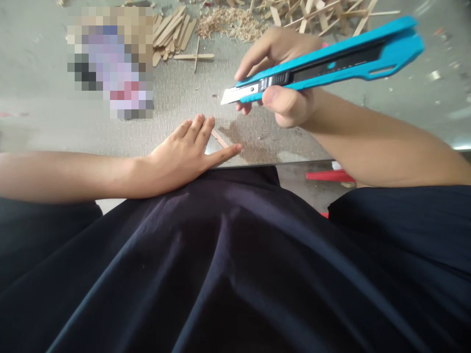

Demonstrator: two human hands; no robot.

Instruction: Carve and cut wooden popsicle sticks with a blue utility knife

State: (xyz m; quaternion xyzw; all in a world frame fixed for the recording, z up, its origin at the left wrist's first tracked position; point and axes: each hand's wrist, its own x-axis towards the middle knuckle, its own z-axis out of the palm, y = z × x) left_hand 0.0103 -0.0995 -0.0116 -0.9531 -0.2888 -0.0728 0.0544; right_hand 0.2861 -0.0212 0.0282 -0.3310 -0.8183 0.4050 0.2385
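Observation:
My right hand (290,93) is closed around a blue utility knife (331,63), raised over the table. Its short metal blade (231,95) is out and points left. My left hand (187,147) lies flat near the table's front edge, fingers stretched and thumb spread apart. A thin wooden craft stick (220,138) shows in the gap between those fingertips and the thumb, touching or just under them; its ends are hidden. The blade is apart from the stick.
Beyond my hands on the table (176,98) lie a pile of craft sticks (172,32), two crossed sticks (195,56), a heap of wood shavings (235,23) and a loose stack of joined sticks (316,14). A pixelated patch hides the upper left. Something red (327,175) is below the edge.

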